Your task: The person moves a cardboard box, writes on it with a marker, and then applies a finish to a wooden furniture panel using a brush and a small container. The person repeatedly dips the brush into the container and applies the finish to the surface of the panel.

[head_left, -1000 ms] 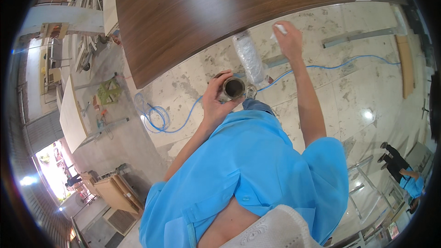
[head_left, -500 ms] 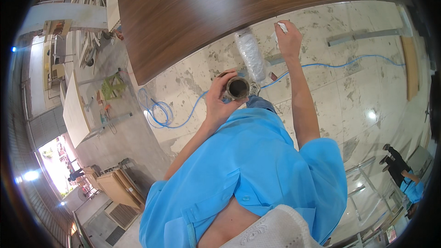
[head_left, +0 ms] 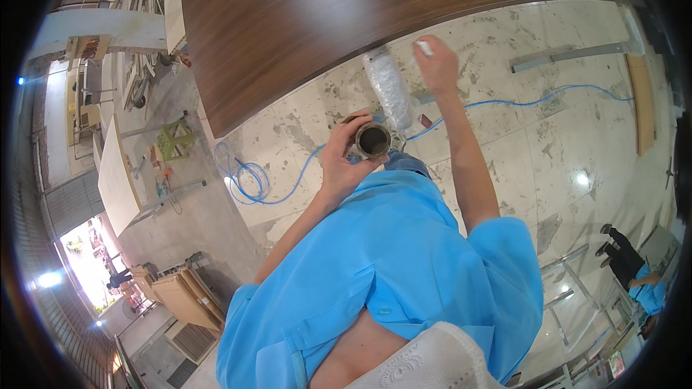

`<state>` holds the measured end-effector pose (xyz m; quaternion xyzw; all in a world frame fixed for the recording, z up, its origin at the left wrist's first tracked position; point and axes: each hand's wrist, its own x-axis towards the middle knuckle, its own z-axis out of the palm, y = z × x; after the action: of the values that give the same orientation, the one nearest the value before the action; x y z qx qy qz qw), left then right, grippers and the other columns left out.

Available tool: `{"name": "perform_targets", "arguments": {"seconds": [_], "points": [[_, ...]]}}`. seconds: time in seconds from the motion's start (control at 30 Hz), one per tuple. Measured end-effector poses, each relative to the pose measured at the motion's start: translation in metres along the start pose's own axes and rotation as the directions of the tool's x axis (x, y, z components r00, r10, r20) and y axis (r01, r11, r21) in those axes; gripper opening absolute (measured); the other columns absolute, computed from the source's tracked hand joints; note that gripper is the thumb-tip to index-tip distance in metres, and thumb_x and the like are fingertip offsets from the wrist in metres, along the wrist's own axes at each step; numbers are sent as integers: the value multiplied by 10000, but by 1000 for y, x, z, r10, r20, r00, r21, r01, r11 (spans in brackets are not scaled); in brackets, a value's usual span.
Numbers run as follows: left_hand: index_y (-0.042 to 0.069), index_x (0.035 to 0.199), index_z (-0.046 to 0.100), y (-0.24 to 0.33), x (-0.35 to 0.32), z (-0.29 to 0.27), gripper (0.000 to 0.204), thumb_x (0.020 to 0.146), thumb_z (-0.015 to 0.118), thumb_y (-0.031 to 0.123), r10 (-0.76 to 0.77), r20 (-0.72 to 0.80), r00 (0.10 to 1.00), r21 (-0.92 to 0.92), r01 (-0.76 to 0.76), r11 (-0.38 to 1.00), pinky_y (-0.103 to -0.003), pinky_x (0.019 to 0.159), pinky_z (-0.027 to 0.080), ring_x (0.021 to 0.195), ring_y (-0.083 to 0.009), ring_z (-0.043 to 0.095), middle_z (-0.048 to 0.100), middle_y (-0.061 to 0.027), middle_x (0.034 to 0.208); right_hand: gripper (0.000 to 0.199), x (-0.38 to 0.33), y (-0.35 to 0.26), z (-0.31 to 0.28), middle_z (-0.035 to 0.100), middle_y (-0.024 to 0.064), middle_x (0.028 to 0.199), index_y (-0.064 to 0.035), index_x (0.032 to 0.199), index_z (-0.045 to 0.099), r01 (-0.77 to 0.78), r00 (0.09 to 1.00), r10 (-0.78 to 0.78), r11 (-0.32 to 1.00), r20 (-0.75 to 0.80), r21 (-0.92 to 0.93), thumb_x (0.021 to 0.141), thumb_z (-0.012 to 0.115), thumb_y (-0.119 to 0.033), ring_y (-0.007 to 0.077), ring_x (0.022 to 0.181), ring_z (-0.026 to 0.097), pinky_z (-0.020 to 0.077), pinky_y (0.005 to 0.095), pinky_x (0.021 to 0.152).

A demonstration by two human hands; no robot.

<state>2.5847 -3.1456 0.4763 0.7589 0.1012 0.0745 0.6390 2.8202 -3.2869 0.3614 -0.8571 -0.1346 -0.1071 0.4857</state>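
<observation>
My left hand [head_left: 342, 161] is wrapped round an open-topped round container [head_left: 374, 142] with a dark inside, held in front of my waist. Its rim faces up at me. To the right and farther out, my closed right hand [head_left: 440, 70] grips a small white cloth or wad [head_left: 425, 48], mostly covered by the fingers. That hand is in the air just short of the front edge of a large dark brown wood-grain panel [head_left: 281, 36]. A long bundle in clear plastic wrap [head_left: 390, 90] lies between my hands, partly past the panel's edge.
A blue hose [head_left: 252, 181] lies coiled on the left and runs across the stained floor to the right. A metal bar [head_left: 569, 57] and a wooden board [head_left: 639, 104] are at the right. A green stand [head_left: 175, 141] is at the left. Another person [head_left: 634, 274] is at the far right.
My right hand has shifted a little to the left with the white wad. The left hand keeps hold of the container in nearly the same spot.
</observation>
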Motion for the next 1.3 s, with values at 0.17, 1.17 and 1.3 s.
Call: {"name": "perform_targets", "arguments": {"seconds": [0.17, 1.17, 1.3], "points": [[67, 1368, 608, 2, 2, 0, 724, 704, 879, -37, 8, 27, 1000, 28, -9, 1000, -366, 1102, 509, 1303, -235, 587, 540, -117, 1461, 181, -7, -9, 7, 747, 154, 918, -71, 1016, 742, -90, 993, 91, 996, 74, -5, 903, 754, -212, 341, 824, 724, 555, 406, 741], [23, 1401, 565, 4, 5, 8, 771, 699, 868, -73, -64, 134, 989, -3, 65, 998, -374, 1153, 444, 1354, -228, 540, 479, -143, 1519, 198, 137, 12, -40, 709, 122, 981, -20, 1048, 695, 248, 907, -161, 952, -390, 182, 944, 745, -181, 260, 873, 671, 525, 344, 794], [26, 1405, 565, 5, 0, 5, 776, 698, 867, -76, -65, 165, 984, 25, 62, 998, -372, 1158, 441, 1361, -229, 536, 478, -143, 1518, 168, 99, 24, -13, 695, 135, 994, -21, 1045, 677, 273, 905, -180, 940, -385, 202, 954, 732, -151, 280, 872, 668, 524, 345, 797]]}}
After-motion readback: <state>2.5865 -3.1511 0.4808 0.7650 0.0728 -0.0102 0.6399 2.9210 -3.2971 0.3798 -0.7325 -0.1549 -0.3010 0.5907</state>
